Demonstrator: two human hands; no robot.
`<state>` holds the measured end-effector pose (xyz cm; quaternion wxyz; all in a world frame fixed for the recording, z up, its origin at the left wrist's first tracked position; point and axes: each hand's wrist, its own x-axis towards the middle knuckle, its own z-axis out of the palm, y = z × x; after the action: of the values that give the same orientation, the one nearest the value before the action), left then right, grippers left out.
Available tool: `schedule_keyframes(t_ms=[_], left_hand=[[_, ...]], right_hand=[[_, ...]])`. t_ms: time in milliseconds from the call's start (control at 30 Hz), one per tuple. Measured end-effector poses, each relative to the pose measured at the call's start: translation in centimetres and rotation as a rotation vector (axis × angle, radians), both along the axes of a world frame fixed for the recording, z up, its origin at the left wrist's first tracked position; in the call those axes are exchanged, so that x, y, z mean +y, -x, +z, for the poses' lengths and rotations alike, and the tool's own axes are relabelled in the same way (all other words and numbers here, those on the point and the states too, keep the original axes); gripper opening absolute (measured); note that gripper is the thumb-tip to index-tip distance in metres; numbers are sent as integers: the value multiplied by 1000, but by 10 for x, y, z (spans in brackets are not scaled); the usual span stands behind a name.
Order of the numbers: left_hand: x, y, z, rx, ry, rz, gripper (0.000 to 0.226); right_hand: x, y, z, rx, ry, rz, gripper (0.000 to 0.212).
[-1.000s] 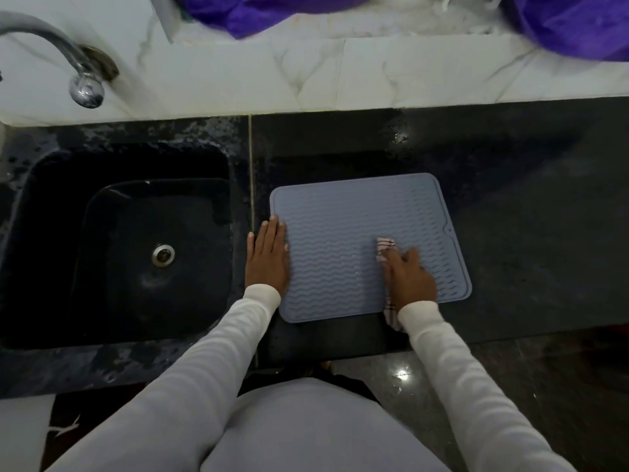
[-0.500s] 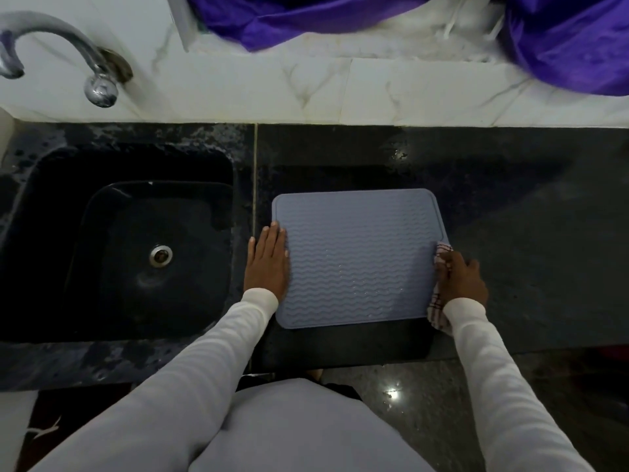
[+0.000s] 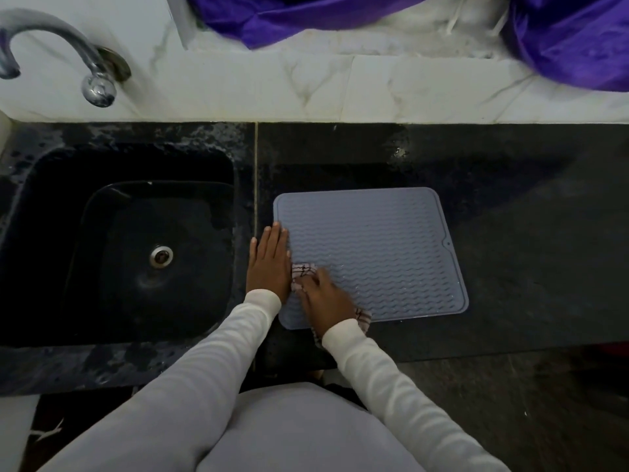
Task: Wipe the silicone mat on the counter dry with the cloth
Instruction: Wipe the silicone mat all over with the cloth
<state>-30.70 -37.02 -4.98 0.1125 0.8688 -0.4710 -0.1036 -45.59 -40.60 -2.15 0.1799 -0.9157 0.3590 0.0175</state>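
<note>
A grey-blue silicone mat [image 3: 377, 247] with a wavy ribbed surface lies flat on the black counter [image 3: 531, 253], just right of the sink. My left hand [image 3: 269, 260] lies flat with straight fingers on the mat's left edge. My right hand [image 3: 325, 298] presses a white checked cloth [image 3: 303, 271] onto the mat's near left corner, right beside my left hand. The cloth shows ahead of my fingers and behind my wrist; the rest is hidden under my hand. A few water drops glint on the mat's near part.
A black sink [image 3: 115, 247] with a metal drain sits to the left, with a chrome tap [image 3: 51, 46] above it. White marble ledge [image 3: 340, 86] runs along the back with purple fabric [image 3: 561, 35] on it. The counter's front edge is close to my body.
My right hand has swept the cloth from the middle of the mat out to its right edge, then across to the near left corner. My left hand stayed on the left edge.
</note>
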Motion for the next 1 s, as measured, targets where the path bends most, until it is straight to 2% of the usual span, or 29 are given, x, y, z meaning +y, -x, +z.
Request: schedule_keyframes(t_ms=[100,233,467,667,900,1000], left_hand=[[-1,-2,1,25,9,-1,61],[-1,-3,2,46,16,-12,64],[1,-2,4,68,56,-8,61],[0,-2,2,52,34,2,53],[3,-2,-1,60,66,12,52],[5,-3,1,96,105,19,51]], right_hand=[[-15,21,1,-10,21,-36,35],[-47,64,11,-59,50,-162,28],[-114,142,23,34,51,-452,33],[-159,176,33,155,101,-712,39],[-150,158,34,144,106,-787,39],[-125,123,48,35,146,-684,39]])
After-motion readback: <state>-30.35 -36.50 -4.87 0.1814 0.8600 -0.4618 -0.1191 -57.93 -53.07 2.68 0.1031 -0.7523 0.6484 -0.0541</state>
